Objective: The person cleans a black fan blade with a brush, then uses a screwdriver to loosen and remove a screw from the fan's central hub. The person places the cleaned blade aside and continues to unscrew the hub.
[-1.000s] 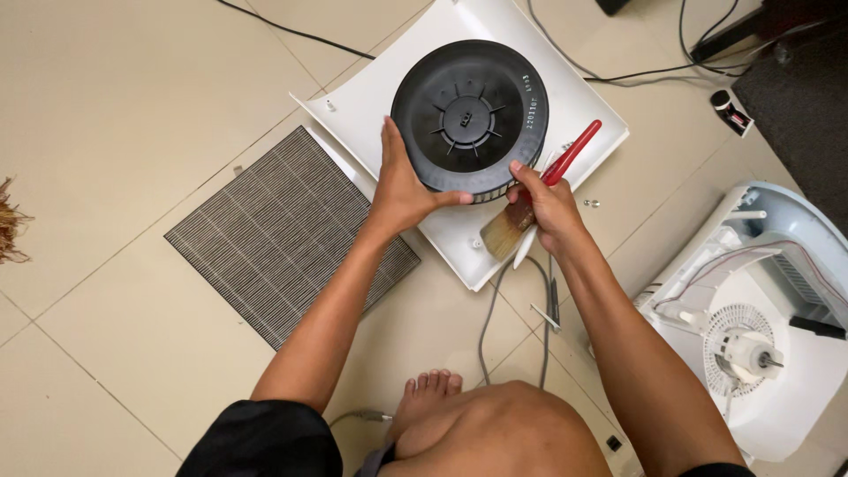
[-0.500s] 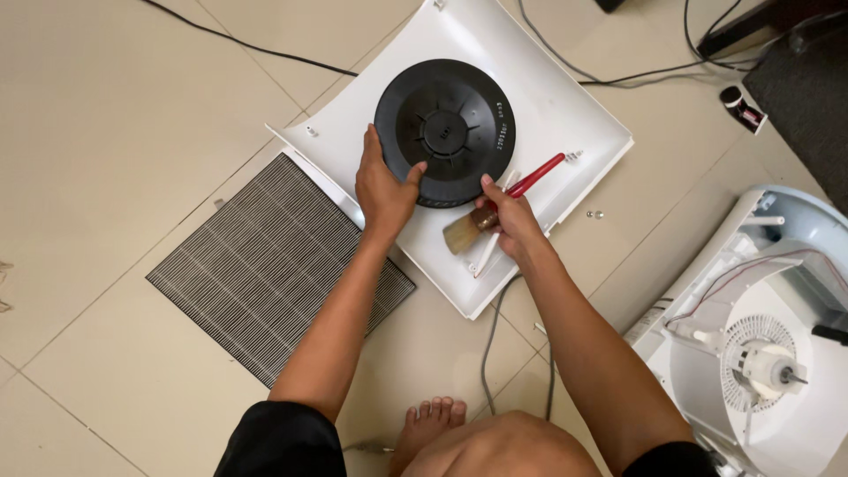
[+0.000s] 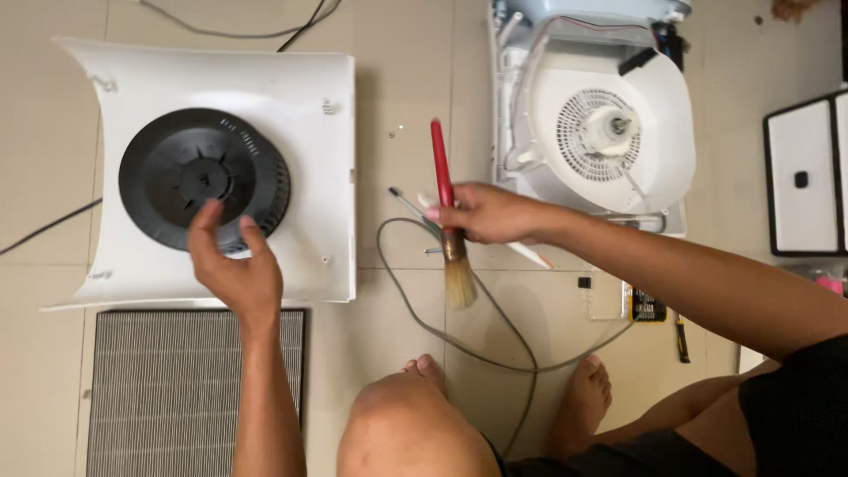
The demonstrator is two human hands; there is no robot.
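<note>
A black round fan wheel (image 3: 199, 177) rests on a white curved plastic cover (image 3: 305, 132) lying on the tiled floor. My left hand (image 3: 234, 265) hovers at the wheel's near edge with fingers spread, gripping nothing. My right hand (image 3: 486, 214) holds a paintbrush with a red handle (image 3: 440, 155) and pale bristles (image 3: 460, 284), upright over the floor between the cover and a white appliance housing (image 3: 658, 115). A thin white stick also lies in that hand.
A grey pleated filter (image 3: 159, 389) lies below the cover. The open housing shows a white motor hub (image 3: 609, 128). A grey cable (image 3: 415, 314) loops across the floor by my bare feet. Small screws, tools and a white panel (image 3: 804, 177) sit at right.
The view has swung round. My left hand has let go of the fan wheel's rim. My right hand has carried the brush away from the cover to the floor beside the housing.
</note>
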